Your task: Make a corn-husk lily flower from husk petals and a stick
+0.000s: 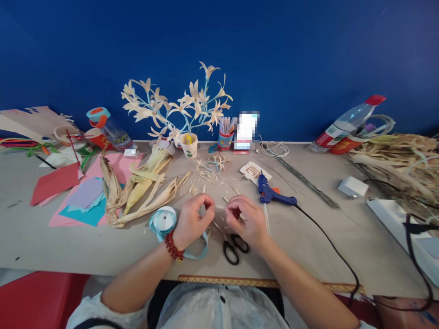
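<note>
Both hands hover close together above the middle of the table. My left hand [195, 218] has its fingers curled, thumb and forefinger pinched; whatever they hold is too small to make out. Facing it, my right hand [247, 220] is pinched the same way, with pale thin bits around its fingertips, so its hold is unclear. Black-handled scissors [232, 252] lie beneath and between the hands. A roll of light blue ribbon [163, 220] sits beside my left wrist. Husk scraps [202, 188] are scattered just beyond the fingers, near small unfinished-looking husk flowers [219, 163].
Husk flowers [194, 98] stand in a paper cup [189, 147] at the back. Corn husks [146, 189] and coloured paper [84, 205] lie left. Right are a blue glue gun [270, 192] with trailing cord, wires [307, 183], a power strip [394, 224] and a leaning bottle [346, 123].
</note>
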`<state>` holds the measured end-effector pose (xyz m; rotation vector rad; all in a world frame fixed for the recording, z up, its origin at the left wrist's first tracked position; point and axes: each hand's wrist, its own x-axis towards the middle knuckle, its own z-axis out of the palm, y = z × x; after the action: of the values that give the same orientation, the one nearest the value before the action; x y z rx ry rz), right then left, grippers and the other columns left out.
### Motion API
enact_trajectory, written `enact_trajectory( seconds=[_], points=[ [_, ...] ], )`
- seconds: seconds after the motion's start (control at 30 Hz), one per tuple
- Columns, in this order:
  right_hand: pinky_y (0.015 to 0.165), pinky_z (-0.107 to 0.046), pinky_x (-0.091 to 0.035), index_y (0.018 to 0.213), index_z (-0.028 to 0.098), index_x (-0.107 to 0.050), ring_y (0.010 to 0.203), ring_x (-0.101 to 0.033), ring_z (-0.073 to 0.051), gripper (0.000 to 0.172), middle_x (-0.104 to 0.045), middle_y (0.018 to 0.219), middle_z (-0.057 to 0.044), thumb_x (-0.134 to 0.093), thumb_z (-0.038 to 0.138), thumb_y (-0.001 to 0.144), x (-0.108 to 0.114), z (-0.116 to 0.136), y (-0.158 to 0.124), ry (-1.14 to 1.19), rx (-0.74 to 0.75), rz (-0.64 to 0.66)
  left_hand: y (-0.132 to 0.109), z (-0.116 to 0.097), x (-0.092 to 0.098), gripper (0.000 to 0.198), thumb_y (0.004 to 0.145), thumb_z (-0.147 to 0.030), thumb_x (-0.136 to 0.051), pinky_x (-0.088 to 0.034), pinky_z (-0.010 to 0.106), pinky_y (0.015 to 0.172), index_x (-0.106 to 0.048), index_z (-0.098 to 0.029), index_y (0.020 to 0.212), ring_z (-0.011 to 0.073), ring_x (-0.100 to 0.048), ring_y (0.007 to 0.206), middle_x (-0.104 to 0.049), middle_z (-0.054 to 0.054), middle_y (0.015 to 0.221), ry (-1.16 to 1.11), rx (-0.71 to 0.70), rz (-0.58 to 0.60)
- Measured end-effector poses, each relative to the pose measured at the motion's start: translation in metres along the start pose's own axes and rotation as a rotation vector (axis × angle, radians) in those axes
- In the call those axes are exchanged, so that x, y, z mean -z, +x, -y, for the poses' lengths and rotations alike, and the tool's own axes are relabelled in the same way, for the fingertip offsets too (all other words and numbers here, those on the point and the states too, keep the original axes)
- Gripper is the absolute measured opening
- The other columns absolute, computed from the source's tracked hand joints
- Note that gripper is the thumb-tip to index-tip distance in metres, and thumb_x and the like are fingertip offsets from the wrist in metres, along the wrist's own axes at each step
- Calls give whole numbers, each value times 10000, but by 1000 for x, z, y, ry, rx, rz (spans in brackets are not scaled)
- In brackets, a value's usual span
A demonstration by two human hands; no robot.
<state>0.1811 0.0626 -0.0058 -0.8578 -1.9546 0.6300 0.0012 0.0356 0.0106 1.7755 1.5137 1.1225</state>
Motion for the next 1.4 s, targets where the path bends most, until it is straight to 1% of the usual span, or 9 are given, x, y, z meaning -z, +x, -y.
enact_trajectory(
  seconds=[0.1,0.23,0.43,0.6,0.83,0.97,1.07,1.17,1.4],
  points=[
    [559,-254,-433,830,214,-552,615,-536,-132,77,-596,837,-37,-566,149,869,1,-1,0,21,-8,-14,1,3,3,104,857,-158,-498,-429,266,715,-577,-187,796,161,-571,751,-608,7,767,-45,-18,-37],
    [554,-248,-421,850,217,-549,612,-518,-127,67,-580,820,-24,-581,163,873,0,-1,1,23,6,25,0,-2,3,60,867,-186,-529,-444,270,734,-580,-187,834,164,-577,781,-609,13,800,-92,-92,65],
    [596,-267,-441,894,213,-546,640,-539,-139,63,-574,850,-32,-574,173,854,1,2,2,20,-34,119,-2,-3,-1,109,878,-136,-504,-441,290,731,-552,-193,798,164,-556,761,-584,15,773,-29,-174,82],
    [575,-249,-419,792,214,-519,619,-528,-134,85,-543,743,0,-557,156,841,-2,2,1,-1,-68,137,-5,-3,-3,96,864,-138,-522,-433,320,748,-540,-199,792,183,-545,771,-587,22,760,86,-224,76],
    [593,-263,-417,766,204,-526,631,-524,-139,100,-550,768,-13,-532,118,817,10,-6,4,-51,-131,34,-6,-1,-1,118,865,-132,-517,-427,312,725,-521,-203,770,174,-536,741,-576,15,746,70,-206,21],
    [660,-288,-447,894,197,-561,697,-552,-153,74,-573,879,-39,-546,159,832,9,2,5,33,-104,107,-6,-1,-1,119,864,-131,-519,-426,308,719,-516,-203,769,173,-536,743,-576,14,750,64,-189,39],
    [634,-273,-432,841,203,-545,673,-534,-145,59,-556,801,-13,-559,147,826,2,6,5,25,-101,158,-7,-2,-2,122,865,-136,-524,-427,309,724,-511,-203,764,174,-537,751,-577,14,750,66,-195,50],
    [604,-251,-421,772,208,-520,653,-529,-135,106,-541,745,5,-550,116,814,0,3,5,24,-115,148,-7,-2,-1,120,865,-135,-527,-428,309,725,-516,-203,767,173,-537,749,-576,12,745,67,-195,42],
    [619,-259,-451,836,200,-558,662,-557,-141,75,-577,817,-17,-544,134,805,11,-3,5,32,-191,84,-6,0,-1,120,859,-125,-530,-429,302,715,-527,-204,769,166,-541,740,-583,11,757,54,-176,-12]
  ],
)
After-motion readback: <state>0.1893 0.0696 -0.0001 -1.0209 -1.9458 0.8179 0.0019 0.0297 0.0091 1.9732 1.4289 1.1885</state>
